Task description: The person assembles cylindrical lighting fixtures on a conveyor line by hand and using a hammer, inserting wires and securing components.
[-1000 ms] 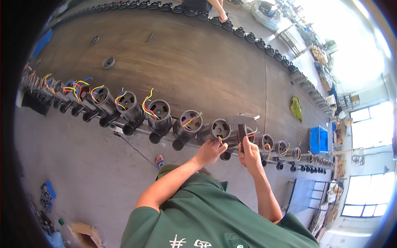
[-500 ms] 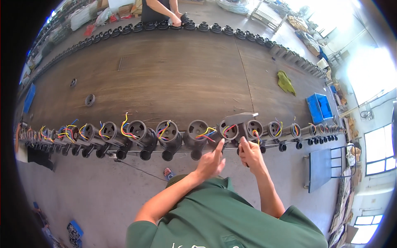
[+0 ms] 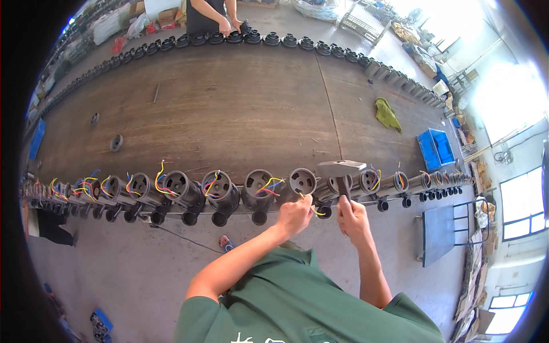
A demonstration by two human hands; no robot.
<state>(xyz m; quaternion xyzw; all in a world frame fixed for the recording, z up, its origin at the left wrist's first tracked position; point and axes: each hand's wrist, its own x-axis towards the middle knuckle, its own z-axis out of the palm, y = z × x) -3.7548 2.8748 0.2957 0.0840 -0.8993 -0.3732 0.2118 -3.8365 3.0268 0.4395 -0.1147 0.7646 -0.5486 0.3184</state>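
My left hand (image 3: 295,217) is closed on the coloured wires (image 3: 317,213) of a dark metal motor housing (image 3: 302,182), a cylinder with an open round end. A yellow end sticks out below the fingers. My right hand (image 3: 353,219) grips a hammer (image 3: 341,167) by its handle, head up. The hammer's head covers part of the housings just to the right. Left of my hands stands another housing (image 3: 257,191), with red, yellow and blue wires (image 3: 269,187) hanging out of it. Each housing has a short side tube facing me.
The row of housings runs along the near edge of a long brown table (image 3: 217,114). Farther off lie a green cloth (image 3: 388,115), a blue crate (image 3: 436,150) and two loose rings. Across the table a person (image 3: 207,17) handles dark parts in a row. A blue cart (image 3: 439,231) stands at right.
My left hand has gone from a pointing finger to a closed grip on the wires. The housings and table have shifted left in view. The hammer's head sits slightly lower.
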